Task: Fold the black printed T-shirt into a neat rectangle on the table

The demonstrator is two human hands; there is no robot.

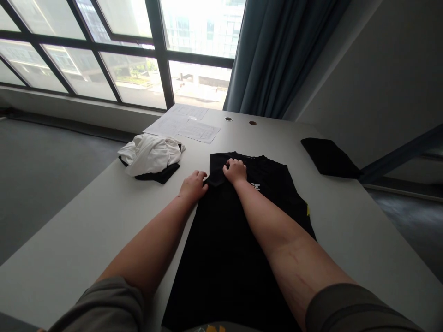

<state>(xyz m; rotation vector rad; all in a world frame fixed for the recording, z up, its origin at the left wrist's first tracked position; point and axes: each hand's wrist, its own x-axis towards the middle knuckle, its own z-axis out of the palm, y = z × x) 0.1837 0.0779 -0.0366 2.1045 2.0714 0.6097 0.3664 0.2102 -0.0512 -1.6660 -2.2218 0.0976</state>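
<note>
A black T-shirt lies spread on the white table, its neckline toward the window and its lower end toward me. White lettering shows on its chest, partly covered by my right forearm, and a yellow patch marks the right edge. My left hand is at the shirt's left edge, its thumb and fingers closed on the fabric by the sleeve. On the upper left of the shirt rests my right hand, with curled fingers gripping the cloth. The fabric between both hands looks folded over.
At the left table edge sits a crumpled white garment with black cloth under it. Paper sheets lie at the far end near two round table holes. A folded black cloth lies at the right edge. Beyond hangs a blue curtain.
</note>
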